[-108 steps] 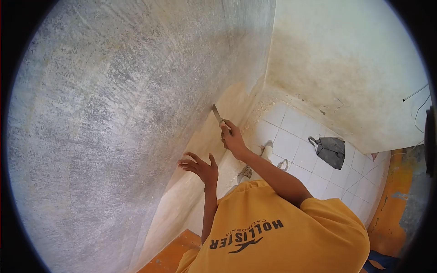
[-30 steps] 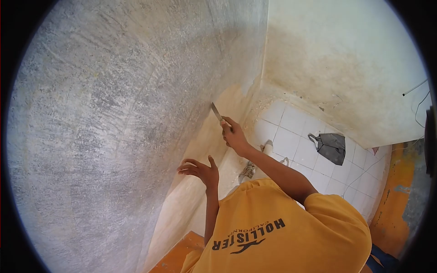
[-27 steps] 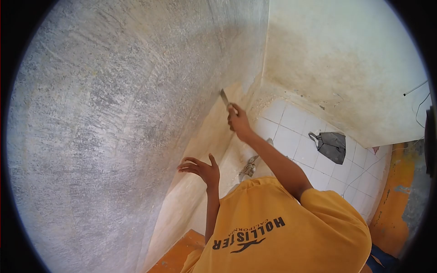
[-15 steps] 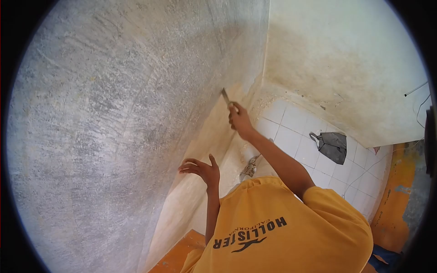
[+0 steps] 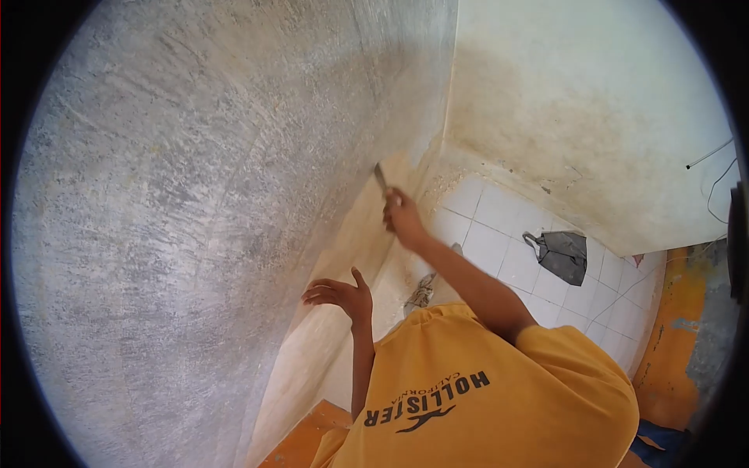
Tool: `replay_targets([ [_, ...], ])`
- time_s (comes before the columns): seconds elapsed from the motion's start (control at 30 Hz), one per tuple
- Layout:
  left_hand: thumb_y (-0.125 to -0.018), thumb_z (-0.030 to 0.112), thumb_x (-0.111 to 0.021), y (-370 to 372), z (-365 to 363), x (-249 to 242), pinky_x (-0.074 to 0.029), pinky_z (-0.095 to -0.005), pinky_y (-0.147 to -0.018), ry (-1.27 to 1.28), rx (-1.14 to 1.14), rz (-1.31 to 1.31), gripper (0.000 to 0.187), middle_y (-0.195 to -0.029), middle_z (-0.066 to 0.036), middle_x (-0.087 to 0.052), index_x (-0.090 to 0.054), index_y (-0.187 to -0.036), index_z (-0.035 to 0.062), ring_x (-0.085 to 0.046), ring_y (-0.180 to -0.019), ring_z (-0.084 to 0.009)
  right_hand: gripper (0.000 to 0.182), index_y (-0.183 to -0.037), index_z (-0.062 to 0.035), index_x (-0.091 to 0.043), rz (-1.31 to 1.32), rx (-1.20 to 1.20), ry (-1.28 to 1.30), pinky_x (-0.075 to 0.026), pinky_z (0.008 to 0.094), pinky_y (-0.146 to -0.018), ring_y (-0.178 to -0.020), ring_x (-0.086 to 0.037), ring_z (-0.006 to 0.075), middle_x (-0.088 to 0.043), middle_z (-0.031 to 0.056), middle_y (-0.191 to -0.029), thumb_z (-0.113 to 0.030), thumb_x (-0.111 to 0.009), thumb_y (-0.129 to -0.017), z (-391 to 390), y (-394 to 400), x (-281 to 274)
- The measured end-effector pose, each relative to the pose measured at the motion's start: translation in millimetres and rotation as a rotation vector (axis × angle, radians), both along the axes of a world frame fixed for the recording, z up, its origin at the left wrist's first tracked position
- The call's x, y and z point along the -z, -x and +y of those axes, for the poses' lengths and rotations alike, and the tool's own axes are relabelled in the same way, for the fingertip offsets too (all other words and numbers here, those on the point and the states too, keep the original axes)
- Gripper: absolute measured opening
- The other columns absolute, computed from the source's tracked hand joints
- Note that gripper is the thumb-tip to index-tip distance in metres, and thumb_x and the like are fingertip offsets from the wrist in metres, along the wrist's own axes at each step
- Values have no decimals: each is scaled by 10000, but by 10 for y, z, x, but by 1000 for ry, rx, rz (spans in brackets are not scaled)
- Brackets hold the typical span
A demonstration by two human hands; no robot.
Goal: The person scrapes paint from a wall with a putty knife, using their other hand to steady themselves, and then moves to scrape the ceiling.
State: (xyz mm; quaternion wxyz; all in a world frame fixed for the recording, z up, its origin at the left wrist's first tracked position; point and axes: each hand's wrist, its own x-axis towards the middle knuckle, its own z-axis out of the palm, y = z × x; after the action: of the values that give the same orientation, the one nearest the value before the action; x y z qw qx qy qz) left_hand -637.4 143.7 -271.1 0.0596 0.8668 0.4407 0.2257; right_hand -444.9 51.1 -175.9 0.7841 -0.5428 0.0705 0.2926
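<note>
My right hand (image 5: pixel 402 217) is closed around the handle of a scraper (image 5: pixel 380 175). Its blade meets the wall where the rough grey surface (image 5: pixel 195 203) borders a smoother cream patch (image 5: pixel 367 218). Lower down, my left hand (image 5: pixel 340 298) is open, thumb raised and fingers stretched toward the wall, with fingertips right at the edge of the grey area. Nothing is in that hand. A yellow printed T-shirt (image 5: pixel 484 351) on my body fills the lower part of the view.
A stained pale wall (image 5: pixel 577 125) meets the scraped wall at a corner. On the white tiled floor (image 5: pixel 499 242) lies a dark grey bag (image 5: pixel 562 257). Crumbs gather along the wall's foot, beside a crumpled item (image 5: pixel 420 293). Orange paint (image 5: pixel 667 327) and a thin cable (image 5: pixel 710 195) show at right.
My right hand and the scraper have moved a little down along the wall, back toward me. My left hand keeps nearly the same pose.
</note>
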Motion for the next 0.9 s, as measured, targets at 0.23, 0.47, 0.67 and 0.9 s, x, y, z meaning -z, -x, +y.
replay_targets([
  [0.23,-965,592,-469,-42,-15,-20,-60,-772,-1065,-42,-33,52,1088,-1374,-608,36,-5,-1382,-299,61,-1285,-778,435,-1347,-122,-502,117,-76,-46,-356,251,-446,-547,-465,99,-480,-5,-713,-397,-570,-1018,-54,226,-314],
  [0.47,-960,609,-466,-67,-2,1,-58,-788,-1048,-75,-24,15,1115,-1356,-619,44,16,-1370,-310,79,-1279,-780,308,-1260,-95,-532,59,-58,-55,-288,239,-436,-514,-360,64,-437,-28,-687,-315,-491,-1047,-93,-131,-195],
  [0.67,-953,612,-486,-87,-13,86,-29,-779,-1059,-55,-68,-5,1148,-1353,-623,76,54,-1368,-312,111,-1282,-774,321,-1252,-97,-520,34,-39,-140,-250,213,-416,-502,-328,50,-398,-37,-676,-342,-517,-1044,-127,-453,81],
  [0.9,-930,573,-571,-208,-11,64,-6,-751,-1089,58,-112,-104,1194,-1411,-550,212,160,-1409,-242,208,-1321,-716,404,-1332,-142,-508,127,-108,-7,-306,244,-433,-550,-429,80,-468,-24,-713,-393,-565,-1020,-117,-29,-318],
])
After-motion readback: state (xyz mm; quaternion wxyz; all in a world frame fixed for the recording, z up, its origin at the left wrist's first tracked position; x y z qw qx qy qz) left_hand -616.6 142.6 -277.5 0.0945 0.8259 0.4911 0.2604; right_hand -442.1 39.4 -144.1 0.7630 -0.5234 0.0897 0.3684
